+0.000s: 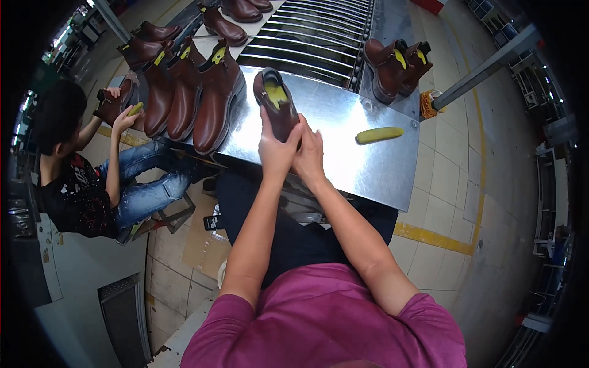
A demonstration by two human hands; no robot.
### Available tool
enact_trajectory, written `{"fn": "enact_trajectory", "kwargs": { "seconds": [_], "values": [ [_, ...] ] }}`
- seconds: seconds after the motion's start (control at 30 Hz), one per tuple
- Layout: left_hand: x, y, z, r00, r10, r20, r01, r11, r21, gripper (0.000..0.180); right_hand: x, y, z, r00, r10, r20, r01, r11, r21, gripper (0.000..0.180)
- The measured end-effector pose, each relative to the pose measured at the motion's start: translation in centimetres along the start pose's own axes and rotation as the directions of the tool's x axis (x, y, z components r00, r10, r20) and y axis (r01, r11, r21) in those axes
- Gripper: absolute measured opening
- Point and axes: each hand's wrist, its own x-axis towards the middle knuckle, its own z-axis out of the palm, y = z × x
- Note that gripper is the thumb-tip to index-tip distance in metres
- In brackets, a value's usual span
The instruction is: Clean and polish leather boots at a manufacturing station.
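Both my hands grip a brown leather ankle boot (283, 119) above the metal table (343, 165). Its opening is turned up toward me, and a yellow-green lining or insole shows inside. My left hand (275, 147) wraps the near left side of the boot, thumb along the leather. On the other side, my right hand (310, 150) is closed against the boot's near right part; some of its fingers are hidden. A yellow-green insole (380, 135) lies on the table to the right of my hands.
Several brown boots (216, 101) stand at the table's left. Behind is a roller conveyor (307, 37), with two more boots (386, 67) to its right. A seated co-worker (80, 159) at the left holds a boot (115, 101) and a yellow-green piece (135, 109). A metal post (485, 64) slants at the right.
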Motion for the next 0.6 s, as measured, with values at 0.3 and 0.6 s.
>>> {"fn": "enact_trajectory", "kwargs": {
  "seconds": [0.3, 0.6],
  "values": [
    [4.2, 7.8, -5.0, 0.998, 0.044, 0.044, -0.032, 0.969, -0.245, 0.084, 5.9, -9.0, -3.9, 0.896, -0.283, -0.343, 0.34, 0.933, 0.118, 0.068],
    [5.8, 8.4, -4.8, 0.992, 0.063, 0.105, -0.046, 0.985, -0.164, 0.087, 6.5, -8.9, -4.1, 0.905, -0.229, -0.359, 0.304, 0.938, 0.167, 0.064]
  ]
}}
